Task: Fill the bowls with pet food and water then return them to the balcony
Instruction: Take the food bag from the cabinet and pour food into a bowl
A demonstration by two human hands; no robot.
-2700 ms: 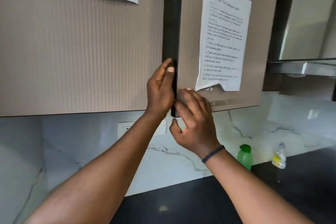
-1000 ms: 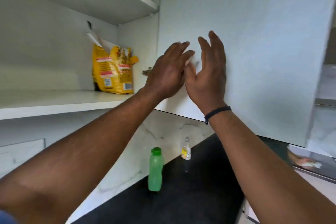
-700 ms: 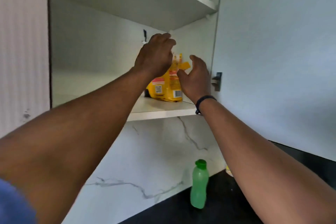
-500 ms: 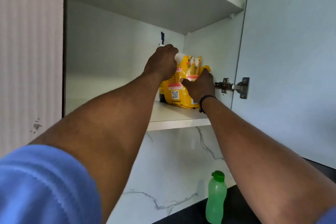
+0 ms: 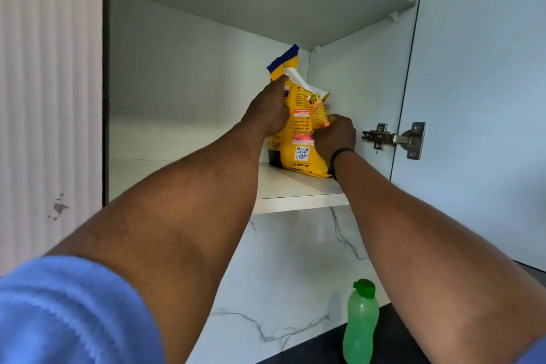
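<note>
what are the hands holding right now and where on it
Both hold the yellow pet food bag on the white cabinet shelf: left hand near its torn top, right hand on its right side.

Yellow pet food bag (image 5: 298, 139): a QR code on a white patch low on its face; beneath it "DOG NUTRITION" and "1.2 kg" in dark print. Smaller text panels above are too fine to read.

We see soft, even daylight with no glare. The cabinet (image 5: 183, 91) interior is dimmer toward its back wall, and the arms shade the shelf (image 5: 298, 189). The blue sleeve (image 5: 68, 313) is blurred, and straight edges bow near the frame's borders.
</note>
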